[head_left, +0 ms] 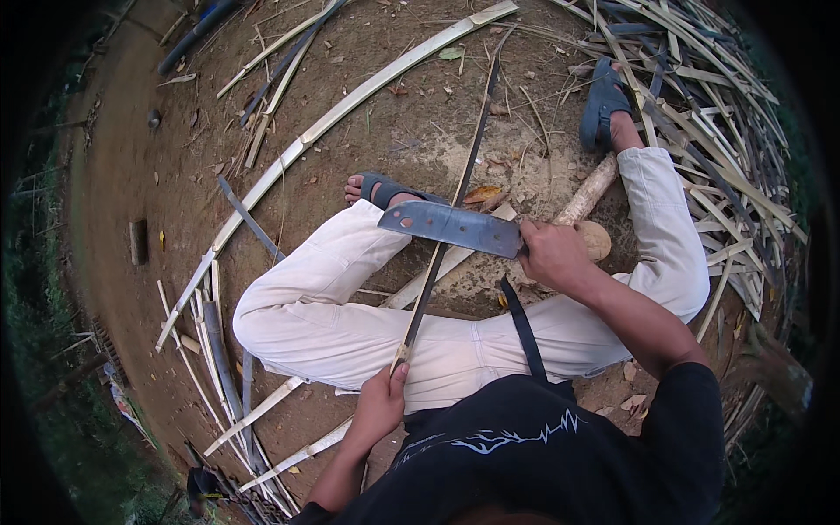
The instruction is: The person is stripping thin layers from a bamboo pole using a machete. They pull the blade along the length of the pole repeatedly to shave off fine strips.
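My left hand (381, 404) is closed around the near end of a long, narrow bamboo strip (468, 171), dark along one side and pale along the other. From my lap the strip slants up and away over the ground. In my right hand (556, 254) is a broad cleaver (455, 229), its handle mostly hidden by my fingers. The dark blade, pierced with several holes, points left and lies across the strip about midway; whether it cuts in, I cannot tell. Just beyond my right hand, a thick round piece of wood (588, 188) lies between my legs.
I sit on bare earth, legs bent outward, in sandals. Split bamboo strips (717, 166) are heaped at the right. A long pale bamboo length (350, 109) curves across the left, and more strips (219, 359) lie beside my left knee. A short log (138, 242) stands farther left.
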Motion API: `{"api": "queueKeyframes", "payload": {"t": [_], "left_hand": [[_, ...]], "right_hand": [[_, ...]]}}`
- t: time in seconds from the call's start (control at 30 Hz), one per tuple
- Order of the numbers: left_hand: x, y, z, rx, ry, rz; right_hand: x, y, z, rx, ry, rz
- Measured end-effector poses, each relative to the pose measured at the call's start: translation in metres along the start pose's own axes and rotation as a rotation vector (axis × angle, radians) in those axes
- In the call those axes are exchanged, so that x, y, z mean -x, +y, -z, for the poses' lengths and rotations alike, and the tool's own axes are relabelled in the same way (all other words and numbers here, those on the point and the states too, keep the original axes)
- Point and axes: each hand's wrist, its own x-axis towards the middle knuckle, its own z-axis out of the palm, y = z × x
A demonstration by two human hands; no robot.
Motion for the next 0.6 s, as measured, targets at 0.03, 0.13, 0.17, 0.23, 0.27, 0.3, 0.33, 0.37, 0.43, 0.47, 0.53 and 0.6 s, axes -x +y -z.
{"api": "queueKeyframes", "payload": {"t": [0.03,0.13,0.17,0.23,0.27,0.3,0.33,0.37,0.43,0.47,0.53,0.6], "left_hand": [[0.004,-0.001,0.001,0.006,0.002,0.0],[0.005,-0.003,-0.01,0.109,-0.075,0.071],[0.004,-0.001,-0.012,0.116,-0.066,0.071],[0.004,0.0,-0.01,0.109,-0.073,0.065],[0.003,-0.002,-0.01,0.112,-0.077,0.07],[0.0,-0.005,-0.01,0.118,-0.076,0.073],[-0.002,-0.007,-0.01,0.125,-0.075,0.076],[-0.003,-0.009,-0.01,0.13,-0.089,0.08],[-0.001,-0.015,-0.007,0.143,-0.111,0.1],[0.0,-0.014,-0.007,0.144,-0.109,0.107],[0.004,-0.01,-0.005,0.14,-0.102,0.123],[0.004,-0.012,-0.004,0.187,-0.139,0.128]], "right_hand": [[0.006,-0.002,-0.004,-0.012,0.017,0.086],[0.008,0.007,-0.016,-0.02,0.061,0.313],[-0.006,0.019,-0.013,0.005,0.074,0.217],[-0.038,0.05,-0.007,0.026,0.1,-0.01],[-0.05,0.063,-0.003,0.034,0.118,-0.123],[-0.053,0.063,0.001,0.038,0.102,-0.104],[-0.057,0.061,0.004,0.043,0.087,-0.085],[-0.061,0.057,0.008,0.047,0.072,-0.066],[-0.054,0.038,0.01,0.045,0.013,0.072],[-0.054,0.037,0.005,0.059,0.005,0.179],[-0.071,0.046,-0.002,0.101,0.053,0.255],[-0.109,0.087,0.0,0.052,0.129,-0.085]]}}
